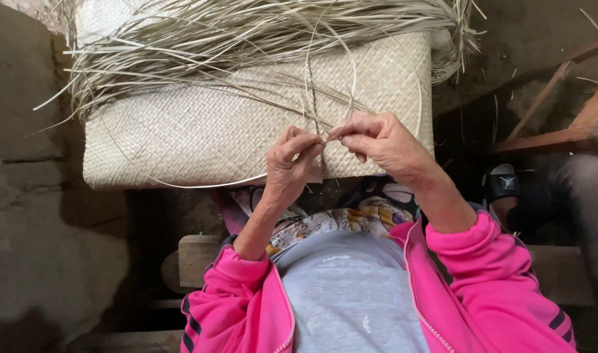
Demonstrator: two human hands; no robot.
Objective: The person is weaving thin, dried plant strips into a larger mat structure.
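Straw strip (325,138) pinched, both hands' grip closed

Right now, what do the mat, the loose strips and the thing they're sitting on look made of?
Mat: flat plant-fibre strips, probably palm or similar leaf, pale straw, matte, in a tight checker plait.
Loose strips: same dry fibre, unwoven, thin and curling; both hands, left and right, pinch a few at the mat's edge.
Bench: looks like rough unpainted wood, grey-brown; partly hidden.
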